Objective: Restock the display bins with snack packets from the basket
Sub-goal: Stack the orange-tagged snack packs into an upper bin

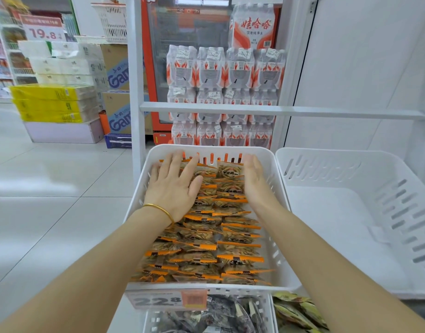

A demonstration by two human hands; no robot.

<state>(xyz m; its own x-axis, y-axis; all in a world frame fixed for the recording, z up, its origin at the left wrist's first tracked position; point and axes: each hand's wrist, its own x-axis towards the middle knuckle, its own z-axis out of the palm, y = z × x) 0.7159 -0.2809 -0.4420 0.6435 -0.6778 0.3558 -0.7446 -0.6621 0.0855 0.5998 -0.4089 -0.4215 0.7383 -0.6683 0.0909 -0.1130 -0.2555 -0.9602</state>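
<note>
A white slotted display bin (pixel 276 186) on the rack holds rows of orange-edged clear snack packets (pixel 233 236). My left hand (pixel 175 181), with a gold bangle at the wrist, lies flat with spread fingers on the packets at the bin's far left. My right hand (pixel 253 174) stands on edge with straight fingers against the right side of the far packet row, beside the bin's right wall. Neither hand holds a packet. No basket of packets shows in the head view.
An empty white bin (pixel 351 212) sits to the right. Lower bins hold dark packets (pixel 221 313) and green packets (pixel 298 311). A price tag (pixel 168 300) hangs on the front rim. Stacked water bottle packs (pixel 226 92) stand behind the rack's crossbar (pixel 278 111).
</note>
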